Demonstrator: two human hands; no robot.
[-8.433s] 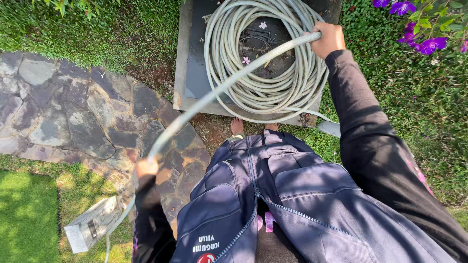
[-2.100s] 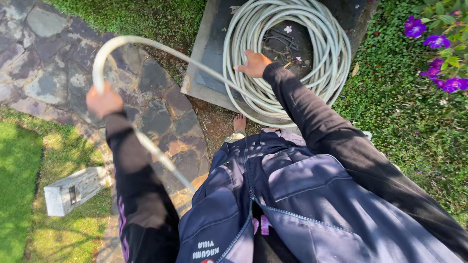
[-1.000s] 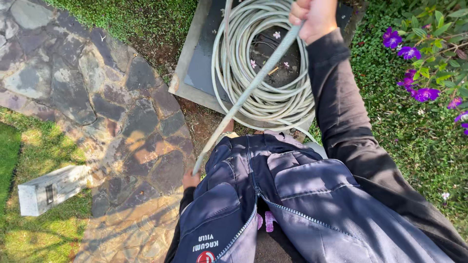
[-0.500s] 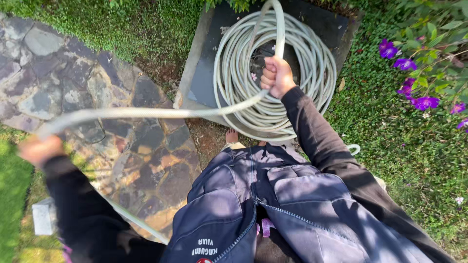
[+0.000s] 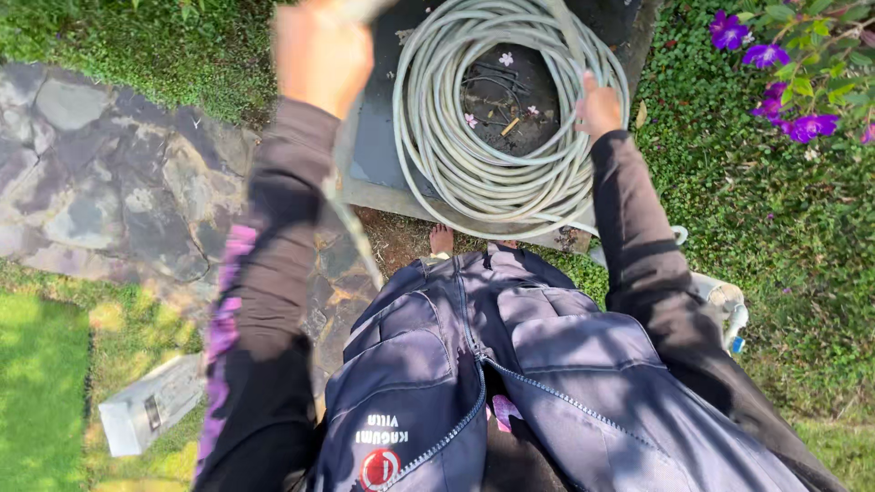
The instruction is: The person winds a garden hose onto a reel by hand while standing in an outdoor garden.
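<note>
Your left hand (image 5: 321,50) is up high, blurred, gripping the loose hose end, your right hand (image 5: 597,105) presses flat on the hose coil (image 5: 492,164) lying on the dark slab (image 5: 374,146), mostly wound, 1 stretch left.

Hose coil (image 5: 510,137) on slab (image 5: 374,146); stone path (image 5: 118,191) left, flowers (image 5: 784,82) right.

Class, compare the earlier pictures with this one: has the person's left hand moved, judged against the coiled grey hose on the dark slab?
Yes. The left hand has swung up from over the stone paving to beside the coiled grey hose, level with the coil's top.
</note>
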